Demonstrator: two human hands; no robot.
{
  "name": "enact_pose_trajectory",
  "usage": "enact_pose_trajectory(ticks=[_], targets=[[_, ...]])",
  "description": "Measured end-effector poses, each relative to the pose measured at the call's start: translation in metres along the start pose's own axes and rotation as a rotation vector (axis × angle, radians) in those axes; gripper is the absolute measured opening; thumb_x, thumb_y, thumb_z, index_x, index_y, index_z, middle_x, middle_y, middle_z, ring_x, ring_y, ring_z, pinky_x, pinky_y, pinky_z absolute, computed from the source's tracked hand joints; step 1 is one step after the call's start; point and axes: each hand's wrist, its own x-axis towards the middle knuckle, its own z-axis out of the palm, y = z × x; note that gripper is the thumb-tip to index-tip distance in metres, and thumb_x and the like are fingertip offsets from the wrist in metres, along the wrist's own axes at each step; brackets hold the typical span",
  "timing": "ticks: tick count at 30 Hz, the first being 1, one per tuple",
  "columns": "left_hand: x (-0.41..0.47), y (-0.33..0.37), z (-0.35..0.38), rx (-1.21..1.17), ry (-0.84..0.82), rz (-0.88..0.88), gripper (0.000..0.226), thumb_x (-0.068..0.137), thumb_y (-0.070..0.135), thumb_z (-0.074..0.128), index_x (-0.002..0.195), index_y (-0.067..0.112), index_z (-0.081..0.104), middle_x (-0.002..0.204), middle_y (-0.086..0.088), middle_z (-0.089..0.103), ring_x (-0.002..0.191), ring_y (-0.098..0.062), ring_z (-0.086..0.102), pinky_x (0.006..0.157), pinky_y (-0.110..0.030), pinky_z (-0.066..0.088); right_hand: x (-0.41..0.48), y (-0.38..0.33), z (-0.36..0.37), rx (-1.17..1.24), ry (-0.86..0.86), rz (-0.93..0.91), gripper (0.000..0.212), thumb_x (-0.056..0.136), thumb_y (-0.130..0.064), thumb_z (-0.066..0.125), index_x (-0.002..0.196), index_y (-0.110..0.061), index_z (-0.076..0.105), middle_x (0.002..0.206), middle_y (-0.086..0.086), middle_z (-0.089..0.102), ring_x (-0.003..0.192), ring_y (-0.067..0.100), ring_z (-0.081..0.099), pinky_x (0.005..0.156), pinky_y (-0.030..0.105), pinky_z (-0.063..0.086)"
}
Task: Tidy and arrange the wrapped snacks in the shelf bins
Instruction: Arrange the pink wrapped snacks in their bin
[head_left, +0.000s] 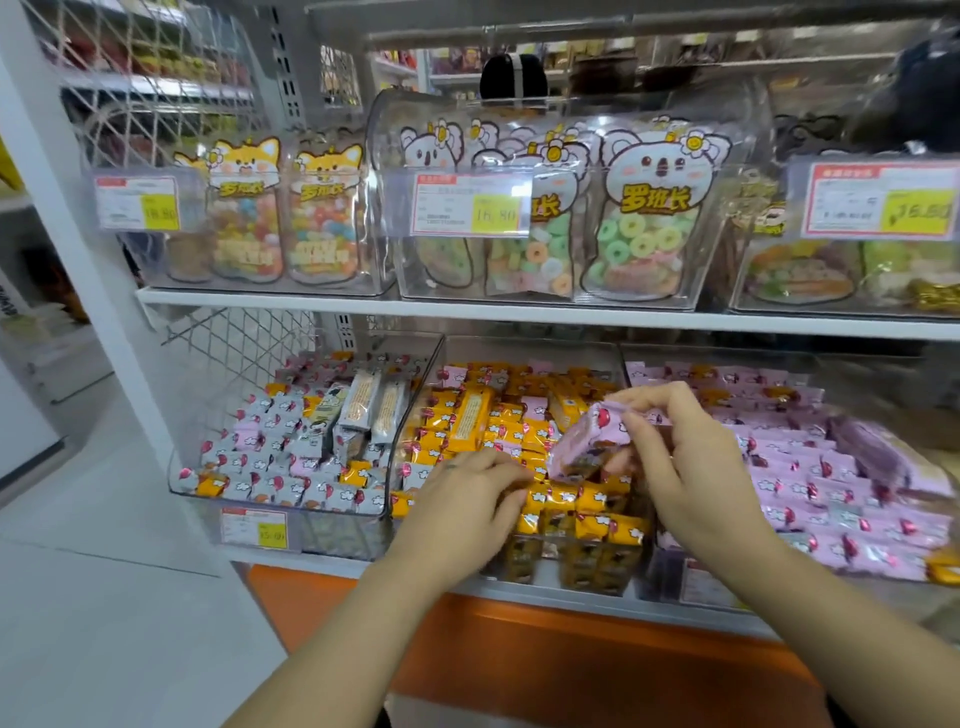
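Head view: two shelves carry clear bins.

Lower shelf (519, 586), three bins side by side:
- Left bin (175, 480): mostly grey snacks (270, 415), mixed with pink and a few yellow ones. Several silver bars (374, 405) stand on end at its right rear.
- Middle bin (545, 571): yellow snacks (571, 499) in rows, with a few pink ones at the rear. One orange bar (470, 418) lies tilted on top at the left.
- Right bin (701, 582): pink snacks (810, 467) in rows, with a few yellow ones at the rear and at the far right.

Hands:
- Right hand (691, 467): raised over the middle bin. Fingertips and thumb pinch a pink snack (587, 441), which is tilted and clear of the rows below.
- Left hand (462, 499): palm down at the front left of the middle bin, fingers bent onto the yellow snacks. Whether they grasp one cannot be told.

Upper shelf (311, 304), three bins:
- Left: fox bags (244, 218) of mixed candy, upright.
- Middle: koala bags (649, 218) of ring candy, upright.
- Right: other packs, blurred.
- Each front carries a price tag (470, 205).
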Motion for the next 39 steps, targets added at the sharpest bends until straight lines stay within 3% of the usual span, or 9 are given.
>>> enact_pose_trajectory(ticks=[3,10,15,18,22,24,28,34,39], targets=[[0.015,0.02,0.005,-0.111,0.079,0.015,0.028,0.096,0.029,0.048,0.121,0.027,0.061,0.12,0.012,0.059,0.113,-0.009,0.051,0.101,-0.036,0.039,-0.012,0.006,-0.011,0.024,0.065,-0.026,0.032,0.094,-0.004,0.047,0.085,-0.034,0.043,0.104,-0.017,0.058,0.07,-0.008,0.062,0.052,0.005,0.042],[0.044,0.071,0.031,-0.158,0.081,0.126,0.027,0.096,0.025,0.048,0.119,0.025,0.063,0.118,0.008,0.06,0.113,-0.012,0.051,0.103,-0.038,0.039,-0.033,0.053,-0.055,-0.166,0.123,-0.002,0.018,0.09,-0.003,0.054,0.084,-0.02,0.052,0.108,-0.027,0.052,0.083,-0.01,0.057,0.067,0.001,0.041],[0.056,0.09,0.046,-0.152,0.059,0.156,0.027,0.096,0.024,0.048,0.118,0.025,0.064,0.119,0.009,0.058,0.115,-0.01,0.046,0.103,-0.033,0.035,-0.041,0.086,-0.087,-0.25,0.206,0.044,0.017,0.089,-0.002,0.057,0.084,-0.017,0.053,0.105,-0.007,0.06,0.085,0.01,0.06,0.07,0.008,0.044],[0.063,0.1,0.054,-0.12,0.075,0.159,0.026,0.096,0.026,0.049,0.115,0.025,0.066,0.116,0.01,0.058,0.116,-0.01,0.042,0.104,-0.033,0.033,-0.042,0.099,-0.107,-0.302,0.259,0.034,0.021,0.087,0.003,0.059,0.083,-0.017,0.054,0.102,-0.004,0.059,0.088,0.007,0.057,0.073,0.003,0.039],[0.068,0.114,0.065,-0.094,0.062,0.16,0.026,0.096,0.027,0.049,0.116,0.027,0.065,0.115,0.012,0.056,0.116,-0.008,0.039,0.106,-0.032,0.03,-0.041,0.121,-0.136,-0.428,0.331,0.005,0.011,0.086,0.003,0.06,0.084,-0.008,0.059,0.094,0.0,0.063,0.088,0.014,0.059,0.078,0.022,0.043],[0.071,0.124,0.069,-0.059,0.042,0.161,0.027,0.096,0.028,0.048,0.117,0.029,0.064,0.117,0.013,0.056,0.117,-0.008,0.04,0.109,-0.035,0.026,-0.04,0.132,-0.149,-0.5,0.335,-0.06,0.004,0.088,-0.004,0.055,0.086,-0.004,0.059,0.094,0.009,0.066,0.088,0.019,0.06,0.08,0.016,0.039],[0.073,0.139,0.072,-0.004,-0.013,0.127,0.029,0.098,0.031,0.043,0.122,0.036,0.058,0.122,0.02,0.052,0.123,-0.003,0.035,0.118,-0.041,0.004,-0.04,0.141,-0.159,-0.545,0.367,-0.183,0.016,0.088,-0.008,0.047,0.086,0.001,0.059,0.094,0.014,0.065,0.091,0.015,0.055,0.086,0.006,0.034],[0.08,0.152,0.072,0.019,0.002,0.138,0.027,0.098,0.033,0.041,0.118,0.037,0.059,0.12,0.022,0.054,0.119,-0.001,0.041,0.116,-0.037,-0.009,-0.048,0.152,-0.164,-0.615,0.385,-0.392,0.014,0.091,-0.005,0.048,0.087,0.0,0.061,0.1,0.013,0.068,0.092,0.024,0.064,0.082,0.033,0.05],[0.091,0.175,0.079,-0.054,-0.061,0.198,0.028,0.098,0.035,0.043,0.12,0.034,0.059,0.122,0.019,0.055,0.116,-0.003,0.045,0.117,-0.035,0.005,-0.052,0.154,-0.168,-0.615,0.455,-0.43,0.019,0.092,-0.007,0.05,0.084,0.002,0.064,0.095,0.015,0.069,0.091,0.023,0.062,0.083,0.033,0.05]])
